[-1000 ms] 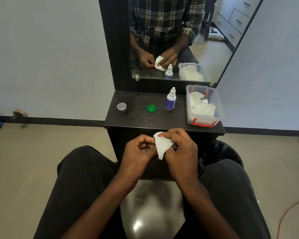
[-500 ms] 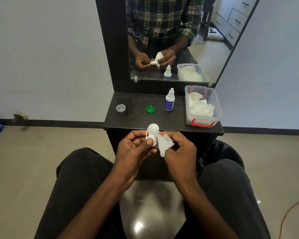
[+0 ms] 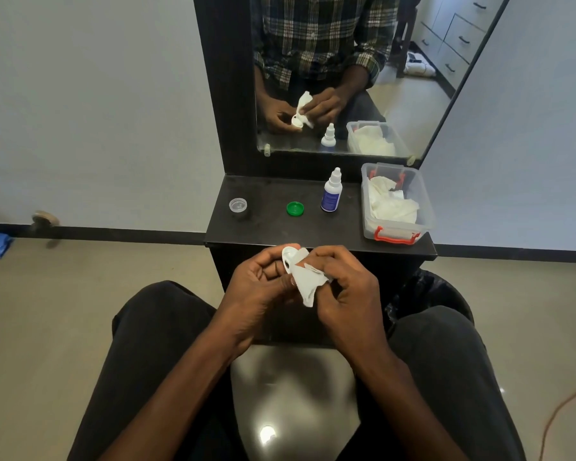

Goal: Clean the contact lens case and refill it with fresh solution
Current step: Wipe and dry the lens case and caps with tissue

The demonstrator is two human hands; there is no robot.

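My left hand (image 3: 263, 281) holds the white contact lens case (image 3: 289, 255) just in front of the black shelf's edge. Only the case's upper well shows above my fingers. My right hand (image 3: 345, 287) pinches a crumpled white tissue (image 3: 308, 282) pressed against the case. On the black shelf (image 3: 273, 231) lie a clear cap (image 3: 237, 205) at the left and a green cap (image 3: 295, 208) in the middle. The white solution bottle (image 3: 331, 192) with a blue label stands upright to the right of the green cap.
A clear plastic box (image 3: 396, 224) with red latches holds white tissues at the shelf's right end. A mirror (image 3: 346, 71) rises behind the shelf. A black-lined bin (image 3: 436, 291) sits below the shelf on the right, beside my knee.
The case went from hidden inside my hands to exposed in my left hand. The tissue has shifted back against the case's lower part.
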